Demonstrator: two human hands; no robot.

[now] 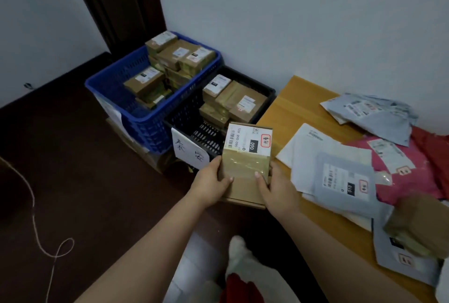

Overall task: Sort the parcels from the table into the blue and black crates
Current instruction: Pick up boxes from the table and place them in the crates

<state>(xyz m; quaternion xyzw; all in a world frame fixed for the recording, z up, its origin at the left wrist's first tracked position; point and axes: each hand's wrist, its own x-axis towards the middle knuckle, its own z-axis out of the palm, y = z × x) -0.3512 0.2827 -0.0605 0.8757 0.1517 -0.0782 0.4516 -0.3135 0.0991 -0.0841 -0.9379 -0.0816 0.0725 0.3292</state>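
Cardboard, brown and taped, is what the person holds: a small box gripped at its near end by both hands, raised just this side of the black crate and left of the table edge. The left hand curls round the box's left side with the thumb lying on top; the right hand clasps the right side the same way. A white shipping label with a black "060" patch covers the box's far half.

Beyond it, the black crate carries a stack of similar boxes, and a white handwritten sheet hangs on its near wall. The blue crate stands touching it on the left, farther back, also piled with boxes. On the wooden table to the right lie soft mailers: a grey one nearest the hands, a pink one beyond, more grey ones by the wall.
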